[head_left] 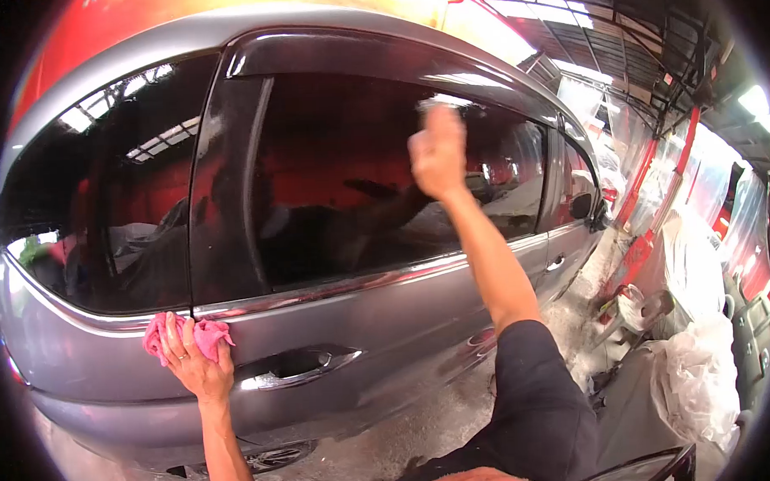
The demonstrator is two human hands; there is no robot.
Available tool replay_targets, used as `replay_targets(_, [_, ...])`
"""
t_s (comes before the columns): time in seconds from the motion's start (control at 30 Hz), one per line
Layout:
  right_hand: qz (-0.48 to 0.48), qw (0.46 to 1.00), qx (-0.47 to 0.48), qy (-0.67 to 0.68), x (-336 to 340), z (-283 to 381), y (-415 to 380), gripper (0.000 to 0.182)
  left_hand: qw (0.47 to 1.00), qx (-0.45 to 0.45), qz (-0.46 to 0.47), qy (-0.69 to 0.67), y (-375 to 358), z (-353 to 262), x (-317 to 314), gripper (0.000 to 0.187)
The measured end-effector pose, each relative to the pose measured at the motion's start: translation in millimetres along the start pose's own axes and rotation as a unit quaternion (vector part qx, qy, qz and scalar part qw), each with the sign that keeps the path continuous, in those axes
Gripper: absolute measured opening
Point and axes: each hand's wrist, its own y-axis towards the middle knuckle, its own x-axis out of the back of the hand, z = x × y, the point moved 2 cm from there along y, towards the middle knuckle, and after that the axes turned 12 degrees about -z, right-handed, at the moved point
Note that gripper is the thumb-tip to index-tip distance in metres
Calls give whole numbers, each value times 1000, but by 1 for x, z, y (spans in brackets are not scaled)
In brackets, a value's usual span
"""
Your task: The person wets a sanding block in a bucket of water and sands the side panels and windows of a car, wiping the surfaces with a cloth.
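My left hand [198, 366] presses a bunched pink cloth [212, 335] against the grey car body [379, 325], just below the chrome window strip. Its fingers lie over the cloth, and a ring shows on one of them. To its right is the chrome door handle [300, 367]. Raised in front of the dark rear door window [341, 183] is my right hand [441, 149], smeared by motion. A whitish patch shows at its top, and I cannot make out whether that is a held thing or a reflection.
The car fills the left and middle of the view. On the right stand plastic-wrapped items [691, 374], a red post [655, 197] and hanging clear sheeting [714, 178]. Concrete floor [392, 444] runs along the car's lower edge. A dark-rimmed side window [103, 182] lies to the left.
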Motion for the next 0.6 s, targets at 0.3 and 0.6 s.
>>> replay_targets(0.3, [105, 976, 180, 60, -4, 77, -113, 71, 1000, -23, -4, -13, 0, 2, 0, 52])
replay_targets(0.6, [176, 841, -500, 109, 90, -91, -128, 66, 997, -56, -46, -18, 0, 1, -5, 43])
